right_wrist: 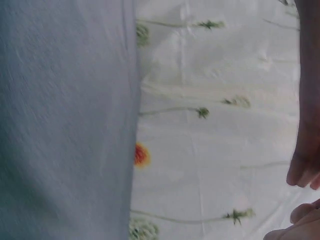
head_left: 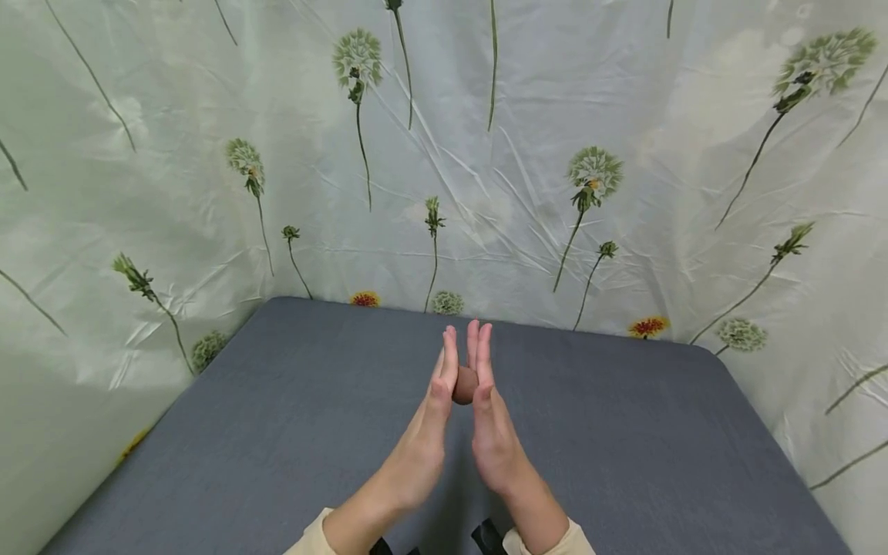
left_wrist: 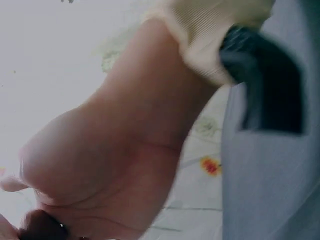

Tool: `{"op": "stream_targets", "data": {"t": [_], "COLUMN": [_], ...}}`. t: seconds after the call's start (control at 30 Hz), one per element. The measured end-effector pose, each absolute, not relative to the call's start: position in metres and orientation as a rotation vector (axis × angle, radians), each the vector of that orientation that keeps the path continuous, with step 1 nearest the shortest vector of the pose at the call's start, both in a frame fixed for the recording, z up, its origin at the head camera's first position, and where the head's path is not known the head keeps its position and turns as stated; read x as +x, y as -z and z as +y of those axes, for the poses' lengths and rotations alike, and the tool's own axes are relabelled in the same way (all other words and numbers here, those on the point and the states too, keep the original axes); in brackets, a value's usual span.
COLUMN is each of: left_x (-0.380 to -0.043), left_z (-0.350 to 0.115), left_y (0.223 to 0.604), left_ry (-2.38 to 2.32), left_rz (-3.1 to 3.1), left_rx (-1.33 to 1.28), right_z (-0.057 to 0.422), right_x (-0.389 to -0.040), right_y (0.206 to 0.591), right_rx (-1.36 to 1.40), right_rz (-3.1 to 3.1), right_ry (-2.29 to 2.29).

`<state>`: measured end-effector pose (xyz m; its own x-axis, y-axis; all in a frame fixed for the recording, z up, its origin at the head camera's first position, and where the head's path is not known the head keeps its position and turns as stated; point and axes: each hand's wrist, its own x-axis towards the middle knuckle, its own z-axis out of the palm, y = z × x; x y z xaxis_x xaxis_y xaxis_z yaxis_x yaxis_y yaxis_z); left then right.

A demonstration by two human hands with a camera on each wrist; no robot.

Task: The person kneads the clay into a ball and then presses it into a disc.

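Between my two upright palms sits a small brown ball (head_left: 465,385), smooth and round, like a lump of clay. My left hand (head_left: 423,439) presses it from the left, fingers straight and pointing forward and up. Facing it, my right hand (head_left: 498,439) presses the other side with straight fingers too. The palms stand a ball's width apart, above the grey table. In the left wrist view, a dark part of the ball (left_wrist: 42,225) shows at the bottom left beneath a palm. Only fingertips (right_wrist: 302,172) and part of a hand appear at the right edge of the right wrist view.
A grey cloth-covered table (head_left: 291,401) spreads beneath the hands. Behind it and along both sides hangs a pale curtain (head_left: 513,193) printed with dandelions. Black straps or camera mounts (head_left: 489,536) sit at the wrists, by the cream sleeves (head_left: 555,541).
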<state>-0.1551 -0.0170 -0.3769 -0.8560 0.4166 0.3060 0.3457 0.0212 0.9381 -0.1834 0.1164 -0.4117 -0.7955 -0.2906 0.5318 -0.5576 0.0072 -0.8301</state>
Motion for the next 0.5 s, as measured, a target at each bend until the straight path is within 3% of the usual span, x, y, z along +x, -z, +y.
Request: {"op": "stream_targets", "data": {"t": [0.5], "left_x": [-0.183], "left_z": [-0.035], "left_y": [0.384], "left_ry": [-2.097], "left_rz": [2.278], "left_rx": [0.695], "right_z": [0.092], "right_x": [-0.163], "right_y": [0.409], "right_rx": [0.944], "right_rz": [-2.073], "right_ry": [-1.551]}}
